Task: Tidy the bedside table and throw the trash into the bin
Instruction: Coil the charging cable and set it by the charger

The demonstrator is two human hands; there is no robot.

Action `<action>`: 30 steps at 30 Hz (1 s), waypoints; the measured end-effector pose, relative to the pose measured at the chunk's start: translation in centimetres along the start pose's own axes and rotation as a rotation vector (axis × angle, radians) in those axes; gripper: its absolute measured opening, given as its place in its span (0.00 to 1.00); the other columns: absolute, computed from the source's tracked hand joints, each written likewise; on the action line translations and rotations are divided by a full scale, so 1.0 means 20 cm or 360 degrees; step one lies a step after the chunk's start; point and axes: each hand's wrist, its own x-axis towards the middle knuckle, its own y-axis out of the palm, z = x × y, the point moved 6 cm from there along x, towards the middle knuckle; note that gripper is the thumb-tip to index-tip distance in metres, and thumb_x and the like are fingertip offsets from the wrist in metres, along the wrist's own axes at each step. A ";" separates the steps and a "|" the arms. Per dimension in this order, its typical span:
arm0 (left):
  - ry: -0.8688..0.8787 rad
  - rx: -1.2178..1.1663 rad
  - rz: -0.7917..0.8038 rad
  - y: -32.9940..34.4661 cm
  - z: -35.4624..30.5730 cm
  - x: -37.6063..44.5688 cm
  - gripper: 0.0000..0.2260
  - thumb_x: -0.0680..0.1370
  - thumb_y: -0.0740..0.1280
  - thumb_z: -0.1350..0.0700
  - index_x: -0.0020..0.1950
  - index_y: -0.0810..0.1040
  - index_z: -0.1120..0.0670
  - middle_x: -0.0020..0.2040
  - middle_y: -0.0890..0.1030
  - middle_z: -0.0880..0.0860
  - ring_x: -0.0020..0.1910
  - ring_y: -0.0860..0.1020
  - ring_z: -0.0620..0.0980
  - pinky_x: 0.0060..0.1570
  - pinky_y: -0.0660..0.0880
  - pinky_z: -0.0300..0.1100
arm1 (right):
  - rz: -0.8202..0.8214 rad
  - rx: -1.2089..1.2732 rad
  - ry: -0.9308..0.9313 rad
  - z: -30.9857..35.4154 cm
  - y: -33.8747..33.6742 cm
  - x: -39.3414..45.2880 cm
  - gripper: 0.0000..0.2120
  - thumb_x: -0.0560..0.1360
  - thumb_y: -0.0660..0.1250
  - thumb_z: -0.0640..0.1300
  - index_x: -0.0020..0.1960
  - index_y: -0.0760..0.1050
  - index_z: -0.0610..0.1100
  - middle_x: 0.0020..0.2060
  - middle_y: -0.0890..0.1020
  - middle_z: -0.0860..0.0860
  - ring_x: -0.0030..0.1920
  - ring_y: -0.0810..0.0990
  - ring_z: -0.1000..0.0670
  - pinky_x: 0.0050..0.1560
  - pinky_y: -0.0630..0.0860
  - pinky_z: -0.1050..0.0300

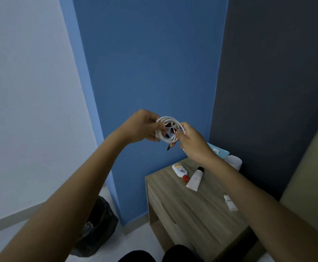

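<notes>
A white cable [170, 119], wound into a small coil, is held up in front of the blue wall above the wooden bedside table [192, 210]. My left hand [143, 127] grips the coil's left side and my right hand [192, 142] pinches its right side. On the table lie a white bottle with a red cap [179, 171], a white tube with a black cap [195, 178] and a white charger plug [230, 202]. A bin lined with a black bag [99, 222] stands on the floor to the table's left, partly hidden by my left forearm.
A white cup [233, 161] and a light blue box [217, 151] sit at the table's back right corner against the dark wall. A beige bed edge [313, 176] borders the table on the right. My dark-clothed knees [173, 255] show at the bottom.
</notes>
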 end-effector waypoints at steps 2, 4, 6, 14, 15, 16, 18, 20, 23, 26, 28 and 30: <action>-0.0037 -0.0164 0.0017 0.01 0.00 0.00 0.12 0.80 0.64 0.56 0.48 0.81 0.64 0.41 0.85 0.55 0.39 0.84 0.50 0.41 0.82 0.39 | 0.0039 0.0225 0.0045 -0.01 -0.01 0.02 0.06 0.81 0.57 0.44 0.50 0.72 0.47 0.31 0.82 0.53 0.25 0.65 0.52 0.25 0.61 0.59; -0.0069 -0.0334 -0.0040 0.01 0.01 -0.01 0.12 0.81 0.61 0.57 0.45 0.81 0.61 0.36 0.85 0.50 0.35 0.84 0.47 0.39 0.82 0.38 | 0.0082 0.0578 0.0173 -0.03 -0.01 0.03 0.07 0.81 0.59 0.44 0.47 0.74 0.46 0.33 0.80 0.48 0.24 0.62 0.54 0.22 0.57 0.62; -0.0132 -0.0502 -0.0107 0.01 0.05 -0.01 0.12 0.81 0.61 0.56 0.45 0.81 0.59 0.35 0.85 0.49 0.34 0.83 0.46 0.38 0.81 0.38 | 0.0093 0.0814 0.0270 -0.05 -0.02 0.02 0.10 0.81 0.60 0.46 0.45 0.75 0.45 0.31 0.76 0.48 0.23 0.61 0.56 0.21 0.55 0.64; -0.0365 -0.1122 -0.0433 0.03 0.16 0.00 0.11 0.80 0.62 0.58 0.43 0.80 0.59 0.34 0.85 0.51 0.33 0.83 0.48 0.34 0.81 0.37 | -0.0172 0.0612 0.0190 -0.09 -0.02 0.02 0.13 0.81 0.57 0.36 0.61 0.76 0.42 0.34 0.78 0.48 0.29 0.74 0.55 0.31 0.77 0.62; -0.0378 -0.1150 -0.0476 0.03 0.17 0.00 0.10 0.80 0.62 0.58 0.42 0.80 0.59 0.33 0.85 0.51 0.33 0.83 0.47 0.34 0.81 0.37 | -0.0175 0.0583 0.0209 -0.10 -0.01 0.02 0.12 0.81 0.57 0.36 0.60 0.76 0.41 0.36 0.80 0.47 0.31 0.76 0.54 0.35 0.80 0.60; -0.0382 -0.1162 -0.0502 0.03 0.18 0.00 0.10 0.80 0.62 0.58 0.42 0.80 0.59 0.32 0.84 0.50 0.32 0.83 0.47 0.34 0.81 0.37 | -0.0145 0.0558 0.0224 -0.12 0.01 0.01 0.12 0.81 0.57 0.36 0.58 0.77 0.40 0.38 0.82 0.46 0.33 0.79 0.52 0.39 0.81 0.59; -0.0382 -0.1187 -0.0521 0.04 0.20 0.00 0.11 0.80 0.62 0.58 0.41 0.79 0.58 0.32 0.84 0.50 0.32 0.83 0.46 0.37 0.82 0.38 | -0.0085 0.0460 0.0204 -0.13 0.04 0.00 0.11 0.80 0.59 0.37 0.50 0.80 0.45 0.43 0.85 0.46 0.39 0.82 0.50 0.47 0.81 0.56; -0.0366 -0.1227 -0.0499 0.07 0.20 0.00 0.11 0.80 0.61 0.57 0.41 0.79 0.57 0.33 0.85 0.50 0.33 0.83 0.46 0.37 0.82 0.38 | -0.0133 0.0105 0.0069 -0.13 0.02 0.00 0.10 0.79 0.63 0.40 0.47 0.82 0.49 0.45 0.84 0.49 0.45 0.82 0.52 0.49 0.77 0.57; -0.0346 -0.1242 -0.0400 0.10 0.20 -0.01 0.10 0.81 0.61 0.56 0.43 0.79 0.56 0.36 0.85 0.50 0.35 0.84 0.45 0.35 0.80 0.36 | -0.0227 -0.0072 0.0012 -0.14 -0.01 0.01 0.07 0.77 0.67 0.42 0.48 0.84 0.43 0.39 0.81 0.47 0.42 0.78 0.50 0.45 0.74 0.54; -0.0339 -0.1201 -0.0316 0.13 0.20 -0.01 0.10 0.81 0.62 0.54 0.43 0.79 0.55 0.36 0.85 0.49 0.35 0.83 0.44 0.34 0.79 0.34 | -0.0064 0.0590 0.0317 -0.19 0.02 0.02 0.09 0.77 0.65 0.36 0.53 0.83 0.39 0.41 0.85 0.45 0.46 0.84 0.48 0.52 0.81 0.55; -0.0310 -0.1142 -0.0332 0.14 0.20 -0.01 0.11 0.80 0.63 0.55 0.42 0.80 0.56 0.37 0.84 0.51 0.34 0.83 0.45 0.34 0.79 0.35 | 0.0058 0.1088 0.0496 -0.18 0.06 0.02 0.10 0.77 0.61 0.33 0.50 0.81 0.35 0.47 0.85 0.40 0.50 0.84 0.45 0.57 0.80 0.52; -0.0308 -0.1036 -0.0402 0.15 0.21 -0.01 0.11 0.79 0.64 0.55 0.41 0.81 0.57 0.37 0.83 0.54 0.35 0.83 0.49 0.34 0.80 0.36 | 0.0105 0.1532 0.0604 -0.17 0.08 0.00 0.13 0.74 0.57 0.33 0.40 0.80 0.37 0.48 0.83 0.40 0.52 0.82 0.43 0.60 0.77 0.47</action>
